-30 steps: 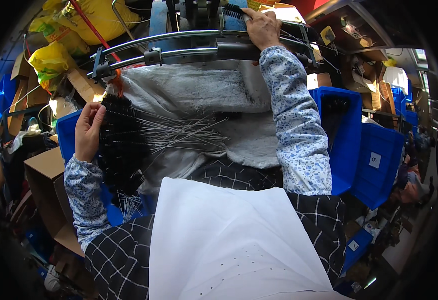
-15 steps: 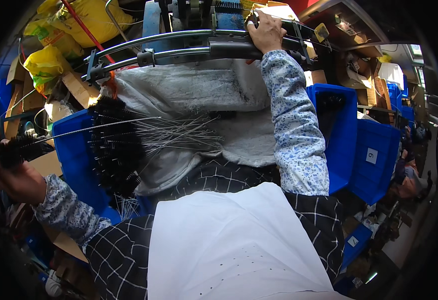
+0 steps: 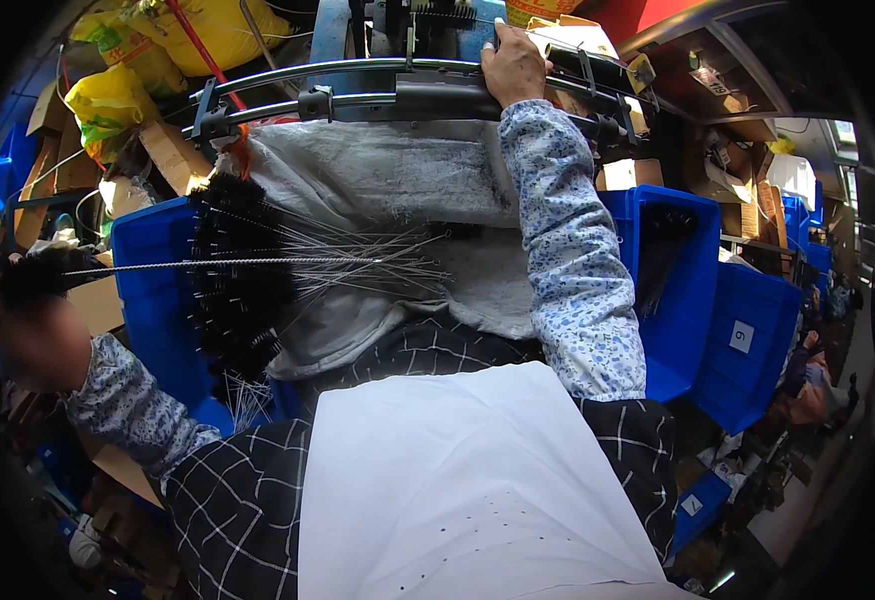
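Observation:
My left hand (image 3: 43, 340), blurred at the far left, is closed round the black bristles of a tube brush (image 3: 38, 280). The brush's thin twisted-wire stem points right, across the pile. At the top centre my right hand (image 3: 515, 68) is at the machine (image 3: 383, 30), just above its curved metal rails (image 3: 358, 98). Its fingers are bent, and whatever they grip is hidden. Between my arms a heap of similar brushes (image 3: 243, 270) lies with black bristles to the left and wire stems to the right, on a grey cloth (image 3: 388, 180) over my lap.
A blue bin (image 3: 148, 300) stands left of the heap, with more wire stems inside. Blue bins (image 3: 683, 320) also stand to the right, one holding dark bristles. Yellow bags (image 3: 108, 105) and cardboard (image 3: 173, 155) crowd the upper left. People are at the far right.
My left hand has shifted slightly and the brush stem has swung from slanting up to nearly level, its tip further right. The right hand's fingers have shifted at the machine.

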The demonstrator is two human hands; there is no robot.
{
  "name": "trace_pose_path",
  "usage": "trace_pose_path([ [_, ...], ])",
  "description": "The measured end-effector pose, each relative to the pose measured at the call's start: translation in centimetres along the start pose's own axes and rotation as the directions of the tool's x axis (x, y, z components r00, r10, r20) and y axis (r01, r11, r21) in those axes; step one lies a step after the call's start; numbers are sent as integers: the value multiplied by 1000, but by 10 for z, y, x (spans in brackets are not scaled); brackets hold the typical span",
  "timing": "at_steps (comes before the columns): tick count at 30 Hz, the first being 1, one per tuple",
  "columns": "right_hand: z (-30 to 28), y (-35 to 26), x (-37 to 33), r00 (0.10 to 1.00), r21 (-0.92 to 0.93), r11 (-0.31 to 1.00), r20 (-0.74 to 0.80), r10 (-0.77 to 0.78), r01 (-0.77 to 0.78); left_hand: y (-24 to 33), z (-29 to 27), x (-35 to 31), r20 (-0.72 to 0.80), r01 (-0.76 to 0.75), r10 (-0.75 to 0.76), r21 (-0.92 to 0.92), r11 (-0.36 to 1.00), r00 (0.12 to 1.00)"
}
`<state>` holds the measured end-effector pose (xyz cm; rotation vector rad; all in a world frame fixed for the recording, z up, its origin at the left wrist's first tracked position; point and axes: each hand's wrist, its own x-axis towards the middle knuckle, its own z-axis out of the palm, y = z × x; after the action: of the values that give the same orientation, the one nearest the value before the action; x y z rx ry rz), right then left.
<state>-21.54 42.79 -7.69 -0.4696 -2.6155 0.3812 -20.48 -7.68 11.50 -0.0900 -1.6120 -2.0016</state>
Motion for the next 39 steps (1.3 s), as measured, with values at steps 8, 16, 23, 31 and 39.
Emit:
trace_pose_path([
  [8, 11, -33, 1, 999, 8, 1000, 38, 19, -20, -1, -20, 4, 64, 57, -54, -44, 997, 996],
  [16, 16, -70, -2, 999, -16, 999, 38, 32, -31, -15, 32, -28, 410, -544, 359, 671, 504, 838],
  [23, 3, -20, 0, 999, -75, 997, 43, -5, 8, -21, 41, -40, 307, -267, 147, 400, 877, 940],
  [31, -23, 66, 24, 978, -187, 982, 201, 48, -10, -40, 63, -60, 274, 202, -215, 76, 977, 938],
  [39, -87, 103, 29, 910, -27, 996, 408, -68, 86, -57, 97, -82, 545, 408, -358, 32, 912, 758],
])
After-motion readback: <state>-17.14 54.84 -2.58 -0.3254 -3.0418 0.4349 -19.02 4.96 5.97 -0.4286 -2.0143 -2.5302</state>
